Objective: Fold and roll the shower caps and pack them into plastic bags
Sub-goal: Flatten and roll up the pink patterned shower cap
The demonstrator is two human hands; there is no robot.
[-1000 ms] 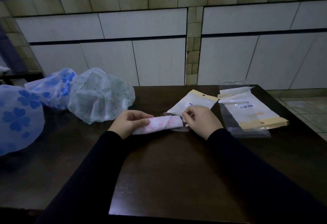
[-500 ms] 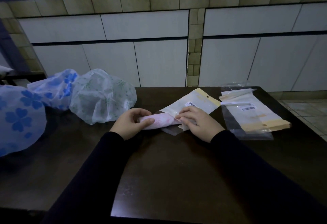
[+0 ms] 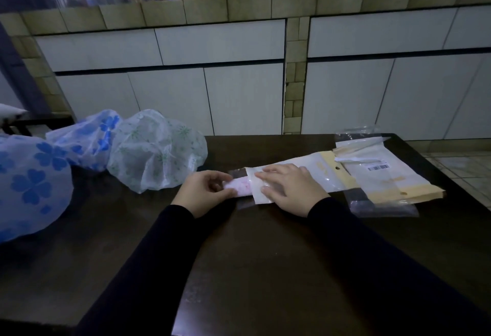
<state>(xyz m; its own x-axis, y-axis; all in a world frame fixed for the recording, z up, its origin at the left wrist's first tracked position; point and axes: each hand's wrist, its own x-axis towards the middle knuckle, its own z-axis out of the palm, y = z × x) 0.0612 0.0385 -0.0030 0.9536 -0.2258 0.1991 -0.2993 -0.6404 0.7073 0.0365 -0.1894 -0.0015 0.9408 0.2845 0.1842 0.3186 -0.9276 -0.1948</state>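
Three loose shower caps sit at the left of the dark table (image 3: 265,269): big blue-flower cap (image 3: 29,187), second blue cap (image 3: 87,136), green-print cap (image 3: 156,149). Stack of empty bags (image 3: 390,176) at far right, well apart from the caps. Centre: one plastic bag (image 3: 316,173) lying flat, mouth facing left, with the rolled pink cap (image 3: 240,185) partly inside, its left end sticking out. Right hand (image 3: 289,187) lies flat on the bag, fingers straight, pinning it down. Left hand (image 3: 204,189) has fingers curled round the roll's exposed end. For this step, I'd judge: keep the bag mouth pinned open, push the roll along its axis, keep it squeezed tight so it doesn't unroll or snag the bag edge.
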